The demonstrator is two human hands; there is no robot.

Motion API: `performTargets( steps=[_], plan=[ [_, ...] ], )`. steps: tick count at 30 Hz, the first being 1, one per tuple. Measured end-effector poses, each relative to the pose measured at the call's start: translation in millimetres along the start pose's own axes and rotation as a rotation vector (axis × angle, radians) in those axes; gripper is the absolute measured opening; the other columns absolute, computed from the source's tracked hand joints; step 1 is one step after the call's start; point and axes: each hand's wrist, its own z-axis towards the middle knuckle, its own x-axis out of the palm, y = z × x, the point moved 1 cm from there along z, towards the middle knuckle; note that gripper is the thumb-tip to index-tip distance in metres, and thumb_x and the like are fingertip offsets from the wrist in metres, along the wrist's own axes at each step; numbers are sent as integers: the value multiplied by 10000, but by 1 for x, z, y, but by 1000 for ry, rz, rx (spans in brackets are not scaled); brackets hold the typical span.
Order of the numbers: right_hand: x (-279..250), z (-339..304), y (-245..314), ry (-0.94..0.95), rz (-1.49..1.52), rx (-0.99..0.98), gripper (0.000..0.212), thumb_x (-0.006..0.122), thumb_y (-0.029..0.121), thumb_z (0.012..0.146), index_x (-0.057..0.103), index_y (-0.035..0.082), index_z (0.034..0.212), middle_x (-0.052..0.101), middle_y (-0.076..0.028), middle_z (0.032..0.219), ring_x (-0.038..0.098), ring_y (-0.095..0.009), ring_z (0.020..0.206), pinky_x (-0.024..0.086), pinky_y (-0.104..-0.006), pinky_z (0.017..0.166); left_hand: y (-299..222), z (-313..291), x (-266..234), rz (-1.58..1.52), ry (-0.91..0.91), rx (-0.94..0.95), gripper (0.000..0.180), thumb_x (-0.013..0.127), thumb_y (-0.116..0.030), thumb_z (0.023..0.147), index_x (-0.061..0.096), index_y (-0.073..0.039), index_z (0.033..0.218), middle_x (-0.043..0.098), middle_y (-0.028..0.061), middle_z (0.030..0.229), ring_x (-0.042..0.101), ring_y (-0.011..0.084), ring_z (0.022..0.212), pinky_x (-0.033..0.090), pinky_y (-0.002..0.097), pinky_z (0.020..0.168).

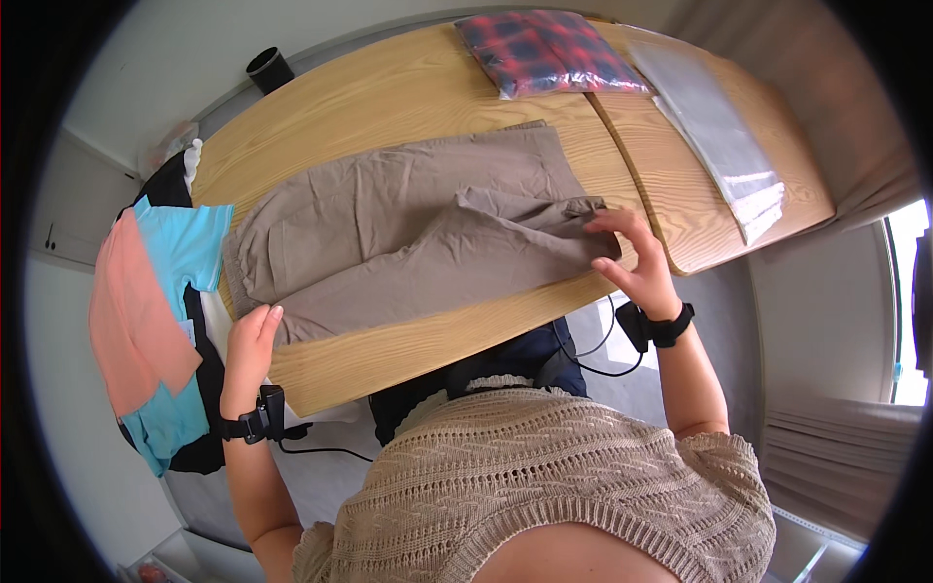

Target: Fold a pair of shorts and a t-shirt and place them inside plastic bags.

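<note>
Brown pants (pixel 398 219) lie flat on the wooden bench (pixel 326 112), in front of the person, waistband (pixel 238 262) to the left, leg ends to the right, near leg rumpled into a raised fold. Left hand (pixel 250 342) at the near corner of the waistband, thumb and fingertips together, pinching the cloth edge. Right hand (pixel 643 267) at the near leg's end, thumb and fingers spread apart and curved, fingertips at the cloth; can't tell how firmly they touch. Black band with a box on each wrist. Red-and-navy plaid shirt (pixel 554 53) in clear plastic at the far edge; clear plastic bags (pixel 700 112) to its right. Pink-and-blue shirt (pixel 146 301) left of the bench, black bin (pixel 276 73) beyond it.
</note>
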Motion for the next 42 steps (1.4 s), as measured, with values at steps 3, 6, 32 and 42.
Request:
performTargets(
  steps=[3,6,32,42],
  plan=[
    [10,9,-3,179,-48,254,190,681,127,783,620,37,938,634,-120,925,590,-250,893,458,-338,776,-1,2,1,19,14,-2,384,501,-271,950,426,38,733,410,229,626,373,386,567,337,417,533],
    [15,22,-4,135,-37,485,107,640,106,814,613,26,880,610,-105,792,589,-222,781,455,-329,691,-3,1,2,53,17,1,384,497,-277,951,434,42,746,421,234,638,381,394,580,341,417,539],
    [-4,23,-26,36,32,410,174,604,157,876,593,-7,934,621,-116,780,594,-179,735,463,-297,675,-125,18,-12,201,-122,141,181,573,-169,882,544,-5,955,591,178,862,577,357,818,457,416,712],
    [-9,9,-16,-22,26,679,205,665,189,815,650,-16,823,599,-61,646,553,-125,610,441,-277,561,-214,70,53,-3,145,451,571,608,-96,847,393,-128,1375,399,185,1356,421,340,1250,351,391,1040]
  ],
)
